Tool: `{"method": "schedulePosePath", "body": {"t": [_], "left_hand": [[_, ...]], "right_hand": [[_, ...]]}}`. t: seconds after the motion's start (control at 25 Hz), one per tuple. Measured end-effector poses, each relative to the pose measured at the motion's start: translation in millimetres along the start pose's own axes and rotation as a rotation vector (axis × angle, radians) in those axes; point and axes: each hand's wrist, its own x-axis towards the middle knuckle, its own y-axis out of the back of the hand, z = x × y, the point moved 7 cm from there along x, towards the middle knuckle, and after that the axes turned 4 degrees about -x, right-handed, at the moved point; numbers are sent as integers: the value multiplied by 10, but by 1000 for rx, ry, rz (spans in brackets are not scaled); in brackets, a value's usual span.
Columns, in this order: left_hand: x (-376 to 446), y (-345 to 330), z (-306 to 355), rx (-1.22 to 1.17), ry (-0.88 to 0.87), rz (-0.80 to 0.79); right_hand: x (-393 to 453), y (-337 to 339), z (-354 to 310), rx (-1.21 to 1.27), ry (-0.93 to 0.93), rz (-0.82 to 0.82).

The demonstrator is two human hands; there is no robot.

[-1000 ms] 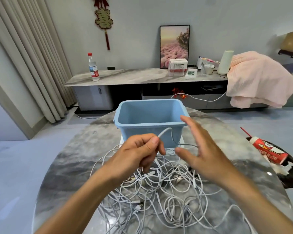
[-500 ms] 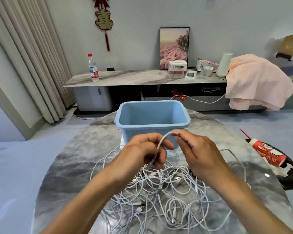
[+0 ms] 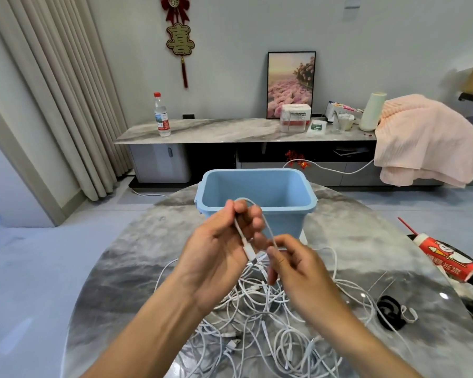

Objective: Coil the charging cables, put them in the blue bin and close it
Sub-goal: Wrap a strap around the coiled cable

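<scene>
Charging cables: white tangled heap on the near-centre of the round marble table, spreading from under both hands toward the near edge and to the right. One white cable is lifted out of the heap. Left hand is palm-up above the pile, fingers curled round that cable; it loops over the fingertips and runs down across the palm, connector end sticking out at the heel of the fingers. Right hand, just right of the left and lower, pinches the same cable between thumb and forefinger where it drops off the loop; other fingers loosely bent. Hands nearly touching.

Blue bin: upright, open top, nothing visible inside, on the far side of the table just past the hands. No lid on it.

Black ring-shaped item on the table at right, among stray cable strands. Red-and-white printed cup with a red straw lies tilted at the table's right edge.
</scene>
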Motion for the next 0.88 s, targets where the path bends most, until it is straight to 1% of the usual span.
{"method": "schedulePosePath", "body": {"t": [0.12, 0.2, 0.24, 0.28, 0.32, 0.36, 0.4, 0.44, 0.48, 0.52, 0.6, 0.64, 0.72, 0.76, 0.8, 0.88], "left_hand": [[61, 137, 245, -20, -211, 81], [88, 227, 353, 55, -302, 118], [101, 259, 385, 128, -336, 127], [96, 264, 416, 250, -382, 130], [64, 245, 466, 485, -468, 124], [9, 184, 506, 829, -587, 103], [-25, 101, 465, 1163, -660, 38], [-33, 34, 361, 1418, -675, -59], [-28, 7, 254, 1543, -616, -137], [-25, 5, 175, 1520, -504, -189], [-18, -2, 85, 1280, -300, -249], [-22, -29, 49, 1179, -224, -265], [-39, -98, -50, 1081, -73, -306], [-49, -112, -96, 1031, 21, -328], [-70, -103, -157, 967, 125, -350], [-150, -99, -264, 816, 305, -403]], "right_hand": [[-184, -194, -89, -373, 28, -71], [-308, -298, -234, -420, 36, -191], [-354, -335, -310, -441, 50, -253], [-383, -334, -393, -508, 90, -275], [-381, -290, -480, -597, 142, -259], [-370, -206, -597, -668, 216, -200], [-354, -98, -716, -724, 304, -117], [-350, 22, -831, -758, 389, -37], [-350, 149, -921, -772, 465, 40], [-337, 270, -974, -764, 519, 89], [-285, 505, -975, -721, 588, 146], [-235, 627, -941, -679, 589, 170], [-133, 794, -822, -561, 558, 178], [-98, 801, -748, -496, 539, 156], [-73, 788, -666, -402, 508, 123], [-22, 770, -530, -129, 384, 53]]}}
